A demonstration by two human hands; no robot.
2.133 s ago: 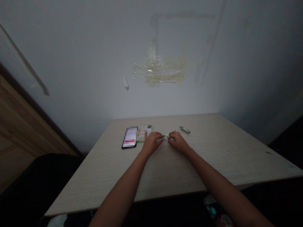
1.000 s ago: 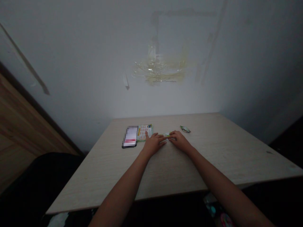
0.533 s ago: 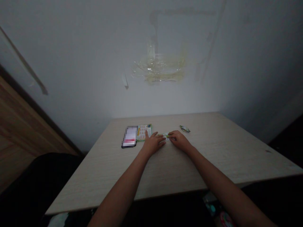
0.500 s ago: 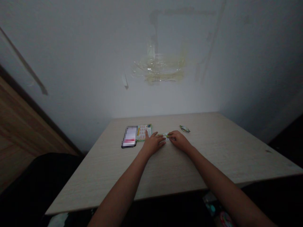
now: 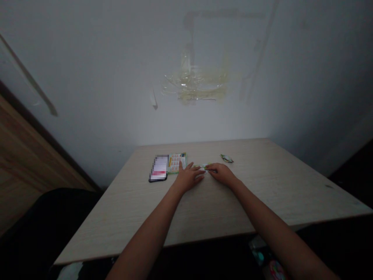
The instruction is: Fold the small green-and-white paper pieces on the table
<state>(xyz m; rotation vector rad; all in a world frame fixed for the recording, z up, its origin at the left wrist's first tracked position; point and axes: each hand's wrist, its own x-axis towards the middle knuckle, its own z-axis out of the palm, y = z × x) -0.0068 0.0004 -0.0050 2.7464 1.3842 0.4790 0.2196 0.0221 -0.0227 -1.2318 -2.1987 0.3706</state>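
Observation:
A small folded paper piece (image 5: 203,167), white with green print, lies flat on the pale wooden table (image 5: 204,206) between my hands. My left hand (image 5: 188,177) rests palm down with fingers stretched out, its fingertips on the paper's left end. My right hand (image 5: 223,173) lies just right of the paper, fingers pressed together on its right end. Most of the paper is hidden under my fingers.
A phone (image 5: 159,168) lies left of my left hand, beside a colourful printed sheet (image 5: 177,162). Another small folded paper (image 5: 226,158) sits behind my right hand. A grey wall with tape remains (image 5: 195,87) rises behind the table. A dark chair (image 5: 43,225) stands at the left.
Two seconds ago both hands pinched the paper, raised slightly. Now the left hand lies flat and the paper is pressed onto the table. Little has moved in the last half second.

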